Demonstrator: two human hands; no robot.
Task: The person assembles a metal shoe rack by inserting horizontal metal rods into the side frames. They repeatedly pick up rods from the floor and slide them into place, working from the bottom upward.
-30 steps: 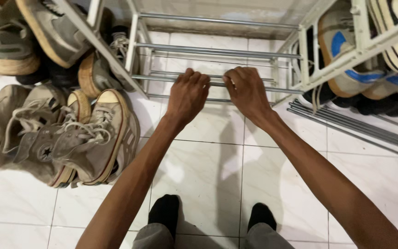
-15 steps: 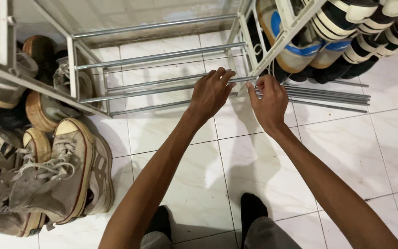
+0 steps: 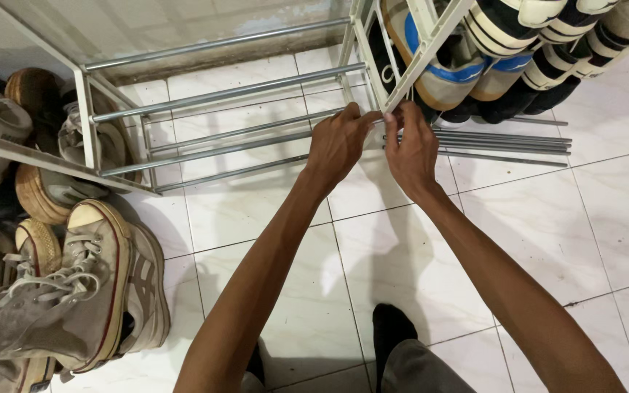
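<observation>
Head view showed the left hand (image 3: 338,142) and right hand (image 3: 410,149) pinched together on the end of a metal rod (image 3: 220,149) where it met the white frame post (image 3: 391,91) of the shoe rack. If the rod end slipped from its socket, fingers could get nipped, and the loaded shoes (image 3: 438,73) tilted above might slide onto the loose rods (image 3: 504,145) lying on the tiled floor (image 3: 533,233).

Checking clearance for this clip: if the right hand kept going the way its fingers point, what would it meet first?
Probably the white rack side frame, which the right hand fingertips already seem to touch; shoes sit just beyond. Depth is unclear.
</observation>
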